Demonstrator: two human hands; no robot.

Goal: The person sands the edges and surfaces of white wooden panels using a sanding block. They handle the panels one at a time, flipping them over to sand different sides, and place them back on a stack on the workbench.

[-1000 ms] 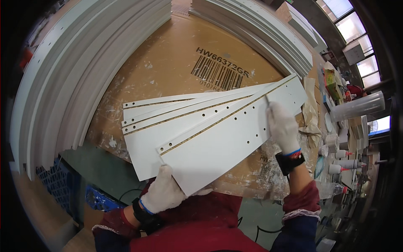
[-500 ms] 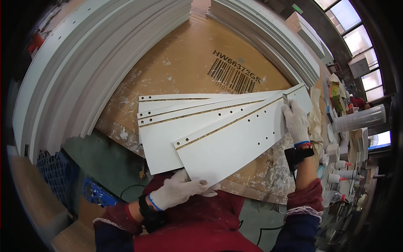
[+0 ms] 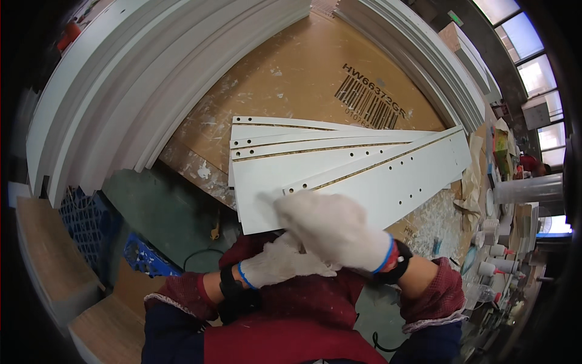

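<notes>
White-gloved, my right hand (image 3: pixel 330 227) lies flat with its fingers spread loosely on the near end of the top long white drilled board (image 3: pixel 388 182), gripping nothing, while my left hand (image 3: pixel 285 267) sits just beneath it at the near edge, its fingers mostly hidden so I cannot tell whether they are closed. Beyond my fingers the fanned white boards (image 3: pixel 285 142) rest on brown cardboard (image 3: pixel 285 79) covering the desk.
</notes>
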